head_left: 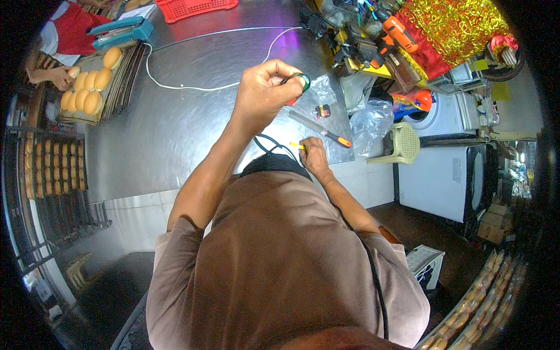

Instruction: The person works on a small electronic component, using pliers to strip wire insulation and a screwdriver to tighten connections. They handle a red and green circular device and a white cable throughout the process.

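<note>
My left hand (263, 93) is raised over the steel table (175, 128) and pinches a small round green and black part (302, 81) with a bit of red below it. Nearer my body, at the table's front edge, my right hand (313, 156) grips a small yellow-tipped piece (296, 144) at the end of a black cable (274, 143). That cable runs down across my brown shirt. Between the hands lies a screwdriver (326, 133) with an orange tip. A small black and red part (321, 109) and a clear plastic bag (324, 90) lie beside it.
A white cord (192, 87) loops across the table. At the far left stand a tray of buns (90, 84) with another person's hand (61, 76), a blue tool (119, 30) and a red basket (195, 8). An orange drill (398, 32) and clutter sit at the right; a cream stool (402, 143) stands below.
</note>
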